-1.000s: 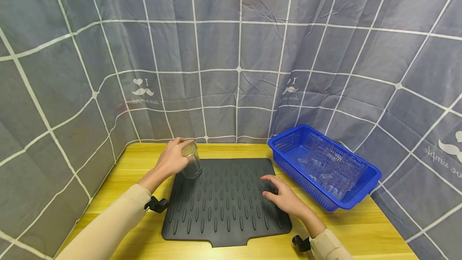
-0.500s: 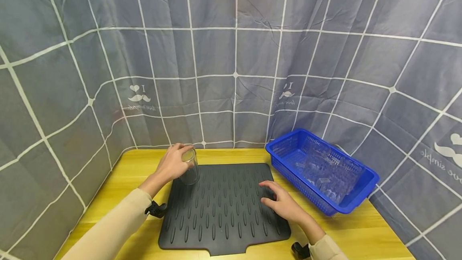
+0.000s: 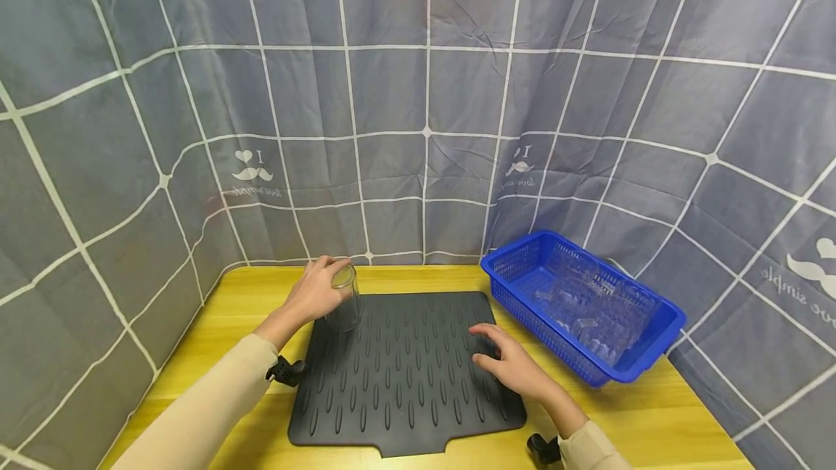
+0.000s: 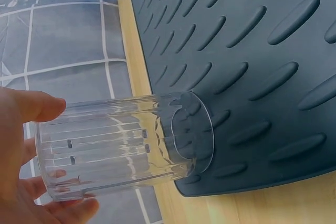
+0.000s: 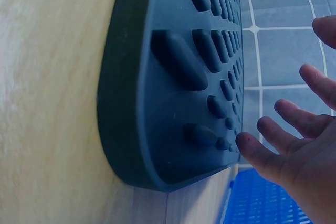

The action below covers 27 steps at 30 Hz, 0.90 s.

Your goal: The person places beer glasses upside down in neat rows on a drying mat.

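Observation:
A clear drinking glass (image 3: 344, 308) stands at the far left corner of a dark grey ribbed drying mat (image 3: 405, 368). My left hand (image 3: 316, 290) holds the glass by its upper end. In the left wrist view, the thumb lies on one side of the clear glass (image 4: 126, 142) and several fingers on the other, while its lower end is at the ribbed mat (image 4: 241, 77). Over the mat's right side is my right hand (image 3: 512, 361), fingers spread and relaxed with nothing in them. The right wrist view shows that hand (image 5: 310, 145) beside the mat's raised edge (image 5: 126, 129).
A blue plastic basket (image 3: 522, 318) stands to the right of the mat, with several clear glass-like items (image 3: 594, 303) inside. The yellow wood-look table (image 3: 257, 296) meets a grey checked curtain (image 3: 392, 93) at the back and sides.
The head view has shifted slightly. My left hand stays on the glass at the mat's far left corner, and my right hand keeps its place.

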Tool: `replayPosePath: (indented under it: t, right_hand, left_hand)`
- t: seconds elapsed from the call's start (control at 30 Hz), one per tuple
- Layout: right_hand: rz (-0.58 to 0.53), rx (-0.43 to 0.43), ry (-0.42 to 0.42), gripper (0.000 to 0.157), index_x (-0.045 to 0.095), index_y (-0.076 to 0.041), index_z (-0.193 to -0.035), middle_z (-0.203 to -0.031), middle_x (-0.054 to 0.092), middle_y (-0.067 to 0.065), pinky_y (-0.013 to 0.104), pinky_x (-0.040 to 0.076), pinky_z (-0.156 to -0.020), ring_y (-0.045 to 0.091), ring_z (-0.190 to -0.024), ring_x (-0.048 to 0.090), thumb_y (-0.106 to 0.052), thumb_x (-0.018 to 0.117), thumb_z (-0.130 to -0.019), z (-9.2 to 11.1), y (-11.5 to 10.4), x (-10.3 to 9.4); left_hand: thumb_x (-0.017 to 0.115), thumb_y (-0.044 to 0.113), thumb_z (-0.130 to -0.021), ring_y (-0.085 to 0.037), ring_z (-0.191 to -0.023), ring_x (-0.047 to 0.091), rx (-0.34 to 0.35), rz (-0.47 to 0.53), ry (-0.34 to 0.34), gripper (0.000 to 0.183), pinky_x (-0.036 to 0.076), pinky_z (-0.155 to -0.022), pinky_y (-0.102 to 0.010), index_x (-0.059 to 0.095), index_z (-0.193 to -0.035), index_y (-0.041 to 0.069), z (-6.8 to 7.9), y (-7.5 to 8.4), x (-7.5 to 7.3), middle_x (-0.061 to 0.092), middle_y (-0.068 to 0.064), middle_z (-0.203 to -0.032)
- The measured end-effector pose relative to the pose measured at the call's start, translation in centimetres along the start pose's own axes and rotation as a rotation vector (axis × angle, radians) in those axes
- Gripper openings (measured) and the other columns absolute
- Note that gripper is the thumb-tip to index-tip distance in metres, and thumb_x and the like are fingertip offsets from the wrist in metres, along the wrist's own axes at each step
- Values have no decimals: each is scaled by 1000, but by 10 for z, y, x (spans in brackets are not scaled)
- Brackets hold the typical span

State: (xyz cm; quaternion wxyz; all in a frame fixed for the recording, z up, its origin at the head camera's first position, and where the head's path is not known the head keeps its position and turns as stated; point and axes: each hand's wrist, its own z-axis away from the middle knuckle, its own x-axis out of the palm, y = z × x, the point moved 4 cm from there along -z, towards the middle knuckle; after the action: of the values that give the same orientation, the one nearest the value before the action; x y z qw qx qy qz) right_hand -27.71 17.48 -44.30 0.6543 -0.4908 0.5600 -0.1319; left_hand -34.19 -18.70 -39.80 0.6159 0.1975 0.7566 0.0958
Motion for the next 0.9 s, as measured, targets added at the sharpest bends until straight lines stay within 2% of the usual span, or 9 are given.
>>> replayPosePath:
  t: [0.37,0.5,0.73,0.9]
  right_hand:
    - [14,-36,24,42,47,-18,-131,-138,42,6,55,39,-89,30,-126,41,-26,59,-91,-3,4,0]
    - [12,-28,19,42,47,-17,-131,-138,42,11,55,39,-89,31,-125,42,-25,59,-91,0,3,1]
    - [-4,-35,19,41,48,-19,-130,-137,44,10,56,39,-89,34,-125,41,-26,59,-91,-2,7,1]
    - [-5,-20,-5,42,46,-17,-131,-138,42,11,57,37,-92,35,-128,38,-26,58,-92,-1,-2,-2]
  left_hand:
    - [60,31,-82,-35,-116,39,11,18,-17,61,44,-78,-53,42,-139,22,-2,-1,-2,39,-14,-135]
    - [59,32,-84,-36,-121,37,20,20,-26,59,43,-83,-56,43,-139,21,-1,1,0,38,-15,-137]
    - [60,34,-85,-39,-126,32,33,9,-13,57,36,-91,-60,44,-138,19,1,4,-1,34,-18,-141]
    - [60,35,-85,-38,-131,26,28,-8,14,58,32,-96,-62,43,-138,19,3,7,-4,31,-18,-143]
